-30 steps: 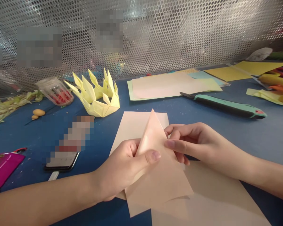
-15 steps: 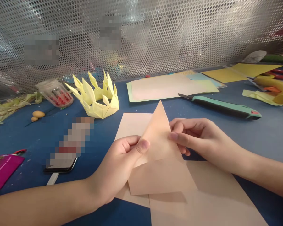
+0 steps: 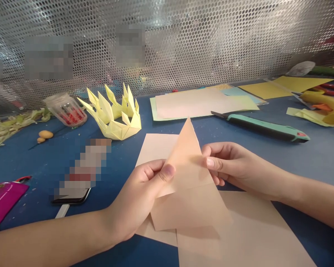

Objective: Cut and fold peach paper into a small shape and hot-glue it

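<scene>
A peach sheet of paper folded into a triangle (image 3: 187,185) is held up just above the blue table (image 3: 308,159), its tip pointing away from me. My left hand (image 3: 143,198) pinches its left edge between thumb and fingers. My right hand (image 3: 231,165) pinches its right edge, thumb on top. Flat peach sheets (image 3: 239,237) lie under and behind the folded piece.
A yellow folded paper crown (image 3: 114,116) stands at the back left beside a clear jar (image 3: 65,109) lying on its side. A teal utility knife (image 3: 263,128) lies right of a paper stack (image 3: 200,102). A phone (image 3: 72,193) and a magenta item (image 3: 2,198) lie left. Perforated metal mesh (image 3: 197,40) closes the back.
The folded triangle has been raised and flattened out, its tip now higher. My left thumb slid back toward the left edge; in the last half second little moved.
</scene>
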Motion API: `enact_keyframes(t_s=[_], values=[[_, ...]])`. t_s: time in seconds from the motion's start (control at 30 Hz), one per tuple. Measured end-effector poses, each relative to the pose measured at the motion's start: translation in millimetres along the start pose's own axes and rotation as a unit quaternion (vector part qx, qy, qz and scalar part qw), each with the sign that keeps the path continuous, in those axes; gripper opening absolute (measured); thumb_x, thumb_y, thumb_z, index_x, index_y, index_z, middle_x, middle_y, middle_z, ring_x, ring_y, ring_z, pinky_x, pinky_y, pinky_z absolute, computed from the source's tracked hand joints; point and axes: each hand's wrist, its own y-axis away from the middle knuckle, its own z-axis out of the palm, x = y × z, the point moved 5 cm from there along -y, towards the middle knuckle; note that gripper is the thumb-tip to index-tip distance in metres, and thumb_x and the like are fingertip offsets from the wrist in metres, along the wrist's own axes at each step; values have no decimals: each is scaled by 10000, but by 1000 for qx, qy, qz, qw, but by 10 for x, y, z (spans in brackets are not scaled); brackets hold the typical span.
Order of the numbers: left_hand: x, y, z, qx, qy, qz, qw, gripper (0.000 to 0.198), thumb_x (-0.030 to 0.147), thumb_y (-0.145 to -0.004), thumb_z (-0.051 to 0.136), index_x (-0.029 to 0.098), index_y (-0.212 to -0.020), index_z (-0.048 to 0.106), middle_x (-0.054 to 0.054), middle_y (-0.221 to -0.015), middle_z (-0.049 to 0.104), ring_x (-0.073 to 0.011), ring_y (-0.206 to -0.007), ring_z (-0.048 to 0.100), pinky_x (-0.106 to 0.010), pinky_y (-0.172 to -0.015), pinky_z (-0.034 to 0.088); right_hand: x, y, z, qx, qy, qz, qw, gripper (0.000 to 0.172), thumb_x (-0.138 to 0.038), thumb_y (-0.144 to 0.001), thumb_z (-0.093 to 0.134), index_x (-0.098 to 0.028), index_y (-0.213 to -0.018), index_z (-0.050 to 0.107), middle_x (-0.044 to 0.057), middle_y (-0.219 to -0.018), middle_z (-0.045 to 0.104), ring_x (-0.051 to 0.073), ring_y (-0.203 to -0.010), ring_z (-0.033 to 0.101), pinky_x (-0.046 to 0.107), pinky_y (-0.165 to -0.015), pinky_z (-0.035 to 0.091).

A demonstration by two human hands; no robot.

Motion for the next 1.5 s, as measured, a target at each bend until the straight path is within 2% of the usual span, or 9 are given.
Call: enact_keyframes(t_s=[0.3, 0.47, 0.7, 0.93, 1.1, 1.23, 1.33, 1.5], values=[[-21, -23, 4, -14, -7, -7, 1000, 360, 449, -1010, 631, 164, -1192, 755, -113, -1010, 776, -261, -919, 732, -370, -861, 547, -14, 8, -4, 17, 38, 23, 999, 330, -328, -677, 936, -187, -607, 647, -53, -485, 572, 63, -475, 426, 200, -466, 305], [-27, -34, 4, -14, -1, -10, 1000, 339, 454, -1009, 635, 197, -1185, 767, -100, -1064, 784, -228, -934, 742, -310, -840, 562, -12, 15, -11, 14, 34, 23, 999, 289, -266, -693, 926, -192, -612, 658, -56, -494, 579, 57, -478, 435, 192, -464, 301], [-27, -33, 8, -24, 2, -8, 1000, 337, 462, -1011, 635, 212, -1193, 769, -95, -1099, 783, -222, -970, 740, -313, -889, 560, -24, 7, -28, 37, 62, 2, 997, 287, -269, -728, 902, -198, -616, 648, -63, -486, 559, 47, -463, 389, 189, -447, 281], [-5, -58, -63, 18, -17, -4, 1000, 357, 468, -982, 671, 175, -1157, 774, -96, -971, 776, -243, -865, 730, -322, -782, 543, -81, 25, -109, 94, 123, -74, 985, 343, -379, -725, 889, -212, -632, 605, -78, -482, 475, 64, -450, 373, 210, -438, 316], [50, -37, -87, 36, -89, 17, 995, 347, 507, -917, 736, 182, -1022, 800, -46, -852, 744, -208, -805, 682, -294, -766, 526, -103, 45, -78, 79, 135, -73, 985, 320, -384, -772, 859, -215, -679, 604, -66, -490, 512, 79, -461, 426, 208, -453, 361], [62, -38, -53, 18, -119, 12, 993, 344, 518, -898, 747, 185, -957, 811, -13, -745, 701, -167, -702, 623, -239, -658, 487, -105, 46, -19, 59, 156, -69, 984, 321, -445, -763, 866, -211, -790, 646, -35, -574, 581, 97, -481, 482, 216, -444, 402], [54, -34, -10, 0, -129, -1, 992, 304, 478, -931, 717, 192, -928, 820, 0, -700, 679, -144, -669, 582, -211, -613, 448, -94, 50, 13, 60, 174, -66, 981, 365, -550, -793, 818, -210, -865, 708, -18, -630, 582, 93, -499, 472, 211, -434, 392], [38, -36, 26, -27, -145, -20, 989, 283, 465, -930, 717, 215, -1004, 825, -10, -779, 728, -165, -737, 612, -224, -658, 459, -128, 92, -45, 125, 205, -98, 966, 478, -677, -890, 648, -228, -958, 797, -26, -558, 498, 89, -466, 422, 225, -424, 343]])
